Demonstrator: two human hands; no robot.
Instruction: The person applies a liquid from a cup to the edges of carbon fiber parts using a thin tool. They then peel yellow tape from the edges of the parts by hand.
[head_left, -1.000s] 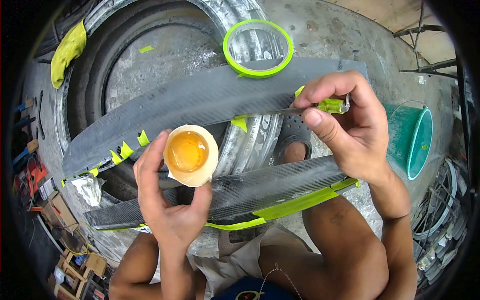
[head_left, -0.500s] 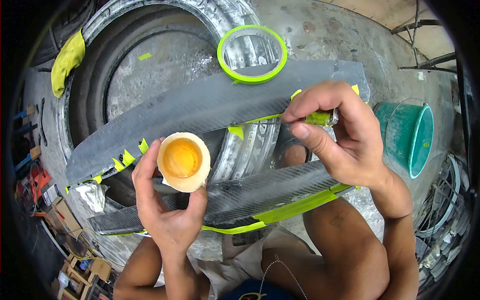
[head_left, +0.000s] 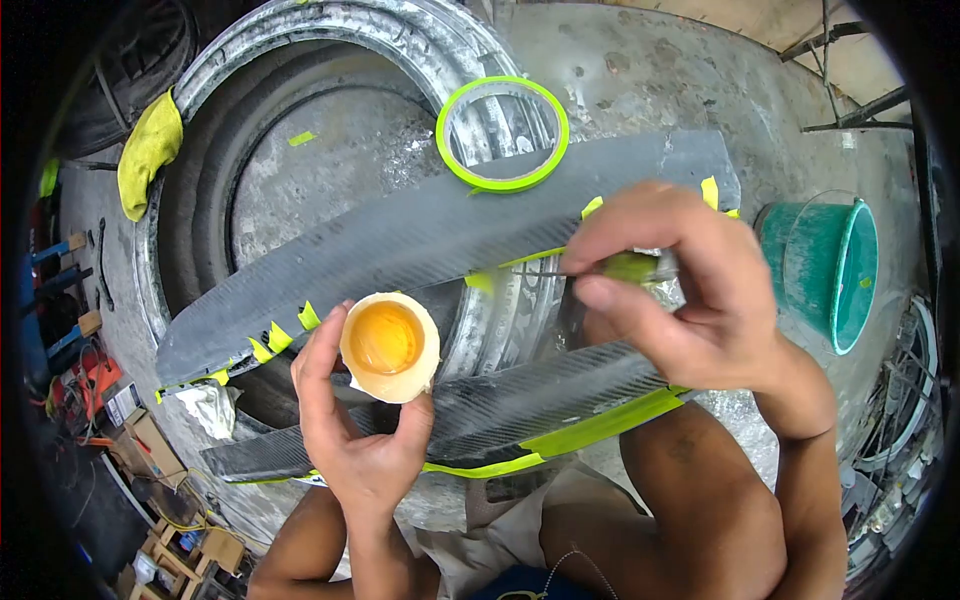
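Note:
My left hand [head_left: 362, 440] grips a small cream-coloured cup [head_left: 432, 345] between thumb and fingers. Amber liquid [head_left: 385, 338] shows inside it. Pinched in my right hand [head_left: 690, 290] is a thin-shafted tool [head_left: 545, 273] with a green-taped handle, blurred by motion; its kind does not show. The shaft points left along the near edge of a dark carbon-fibre panel [head_left: 420, 225], which has green tape tabs [head_left: 482, 281] along that edge. Closer to my body, a second carbon-fibre panel [head_left: 520, 395] carries a wide green tape strip [head_left: 600, 425] and passes beneath my left hand and the cup.
A roll of green tape [head_left: 446, 150] lies over the far panel's edge. Large tyres [head_left: 215, 70] support the panels, and a yellow cloth [head_left: 150, 155] drapes over one at left. A teal bucket [head_left: 805, 265] stands at right. Crumpled white material [head_left: 212, 408] sits at lower left.
The whole view has shifted slightly, so the scene sits lower and farther right. The tool's shaft has moved a little right along the panel edge. Both hands keep their holds.

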